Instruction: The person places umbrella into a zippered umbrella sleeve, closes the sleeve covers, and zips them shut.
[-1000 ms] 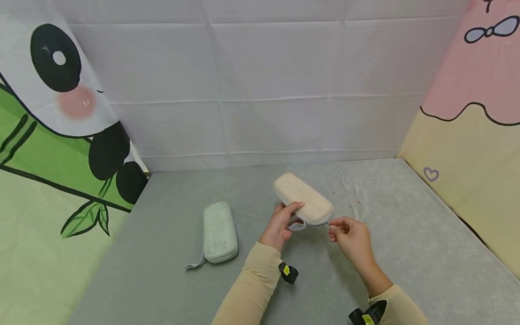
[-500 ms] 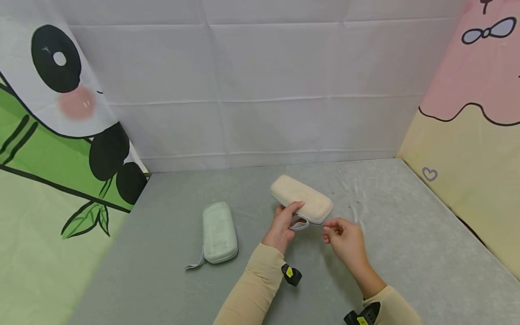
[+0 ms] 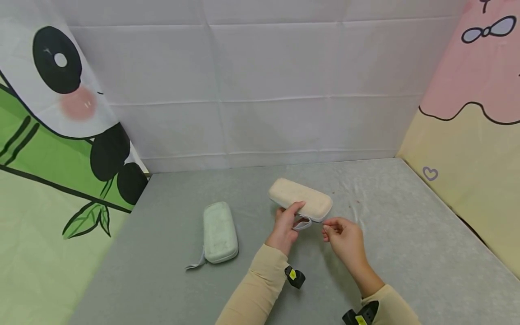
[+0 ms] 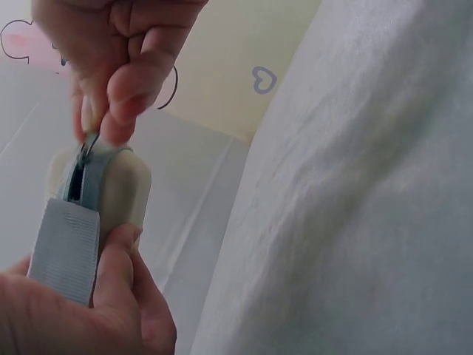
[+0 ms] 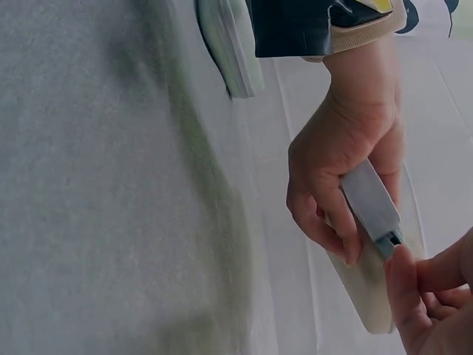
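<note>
My left hand (image 3: 284, 229) grips a cream zippered case (image 3: 301, 197) around its lower side, holding it tilted above the table. A grey fabric loop strap (image 4: 65, 248) sticks out from the case beside that hand. My right hand (image 3: 347, 240) is at the case's near right corner, thumb and fingertips pinching the zipper pull (image 4: 89, 140). Between strap and pull, a short dark gap shows in the zipper (image 4: 76, 181) in the left wrist view. To the left, a pale green case (image 3: 220, 232) of the same shape lies on the table, its strap (image 3: 196, 262) toward the front.
A grey cloth covers the table (image 3: 162, 280). Behind it hangs a creased white sheet (image 3: 264, 90). Printed cloths stand at the left (image 3: 36, 253) and right (image 3: 467, 180) sides. Black wrist cameras sit on both cuffs.
The cream case has turned to lie flatter and shifted slightly left. My right hand has moved a little left along its near edge, still pinching. The green case has stayed put.
</note>
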{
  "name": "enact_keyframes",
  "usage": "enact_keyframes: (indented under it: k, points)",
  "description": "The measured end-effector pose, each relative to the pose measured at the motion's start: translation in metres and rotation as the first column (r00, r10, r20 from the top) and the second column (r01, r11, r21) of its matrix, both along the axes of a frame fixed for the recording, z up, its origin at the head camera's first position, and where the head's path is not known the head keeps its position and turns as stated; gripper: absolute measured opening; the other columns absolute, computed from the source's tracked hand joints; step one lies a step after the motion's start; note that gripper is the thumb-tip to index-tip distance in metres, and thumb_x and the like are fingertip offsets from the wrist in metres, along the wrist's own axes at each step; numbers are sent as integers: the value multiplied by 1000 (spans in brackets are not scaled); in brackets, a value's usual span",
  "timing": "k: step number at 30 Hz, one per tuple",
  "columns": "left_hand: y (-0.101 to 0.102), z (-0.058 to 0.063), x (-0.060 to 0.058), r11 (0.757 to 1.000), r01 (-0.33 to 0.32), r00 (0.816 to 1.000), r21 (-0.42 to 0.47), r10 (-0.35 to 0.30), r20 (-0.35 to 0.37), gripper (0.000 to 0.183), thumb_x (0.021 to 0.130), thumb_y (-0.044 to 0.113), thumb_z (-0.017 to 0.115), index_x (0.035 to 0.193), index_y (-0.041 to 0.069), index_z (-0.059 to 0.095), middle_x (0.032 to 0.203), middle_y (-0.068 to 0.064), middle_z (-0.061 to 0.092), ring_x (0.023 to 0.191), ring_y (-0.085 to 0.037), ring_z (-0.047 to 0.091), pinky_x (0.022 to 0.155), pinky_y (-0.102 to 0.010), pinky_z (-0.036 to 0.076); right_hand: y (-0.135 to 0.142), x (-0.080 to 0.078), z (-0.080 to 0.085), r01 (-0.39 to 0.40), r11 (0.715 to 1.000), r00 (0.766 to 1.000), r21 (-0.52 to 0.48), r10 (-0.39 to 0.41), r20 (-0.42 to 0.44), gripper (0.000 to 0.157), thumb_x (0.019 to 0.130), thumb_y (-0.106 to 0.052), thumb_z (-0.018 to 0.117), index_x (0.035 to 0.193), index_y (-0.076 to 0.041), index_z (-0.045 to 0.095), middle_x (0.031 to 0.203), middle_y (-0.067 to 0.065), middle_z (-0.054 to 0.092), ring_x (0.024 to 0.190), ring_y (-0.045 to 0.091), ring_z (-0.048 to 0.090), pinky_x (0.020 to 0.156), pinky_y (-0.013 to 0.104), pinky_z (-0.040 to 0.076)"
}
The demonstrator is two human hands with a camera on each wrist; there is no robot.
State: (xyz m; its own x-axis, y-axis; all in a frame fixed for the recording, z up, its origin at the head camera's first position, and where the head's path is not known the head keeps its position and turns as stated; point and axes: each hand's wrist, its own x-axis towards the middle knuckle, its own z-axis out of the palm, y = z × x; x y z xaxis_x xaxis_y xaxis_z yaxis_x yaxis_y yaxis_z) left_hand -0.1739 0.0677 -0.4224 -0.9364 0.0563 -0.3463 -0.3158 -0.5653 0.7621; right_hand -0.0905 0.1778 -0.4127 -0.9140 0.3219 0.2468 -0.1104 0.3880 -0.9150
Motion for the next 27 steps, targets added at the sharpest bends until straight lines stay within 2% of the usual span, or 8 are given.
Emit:
enact_keyframes:
  k: [5, 10, 18, 27]
  points:
    - [6, 1, 3, 1000, -22, 1000, 23, 22, 5, 50, 75, 4, 70, 113, 1, 38, 100, -13, 50, 69, -24, 57, 58, -30, 47, -3, 0, 0, -5, 1000, 1000, -7, 5, -30, 6, 81, 13, 61, 78, 9, 64, 65, 18, 63, 52, 14, 59, 52, 32, 52]
    - [11, 3, 8, 995, -84, 996, 56, 84, -1, 53, 75, 2, 70, 115, 0, 35, 101, -14, 48, 70, -24, 57, 57, -29, 48, -4, 0, -1, 19, 1000, 998, 3, -19, -53, 6, 81, 12, 61, 78, 9, 65, 64, 15, 63, 51, 13, 59, 50, 27, 51]
    - [16, 6, 12, 984, -157, 988, 81, 158, -1, 52, 74, 0, 70, 112, -1, 36, 99, -14, 49, 68, -21, 57, 54, -28, 48, -9, 0, -3, 49, 999, 996, -7, -49, -71, 5, 82, 10, 61, 79, 8, 65, 68, 16, 64, 52, 14, 61, 52, 33, 52]
    - [20, 3, 15, 981, -186, 982, 60, 187, -21, 57, 73, -1, 70, 115, -3, 32, 105, -15, 45, 76, -21, 55, 64, -31, 49, -13, 1, -4, 71, 997, 996, -16, -72, -56, 5, 83, 8, 61, 82, 10, 65, 69, 17, 64, 55, 15, 62, 54, 34, 53]
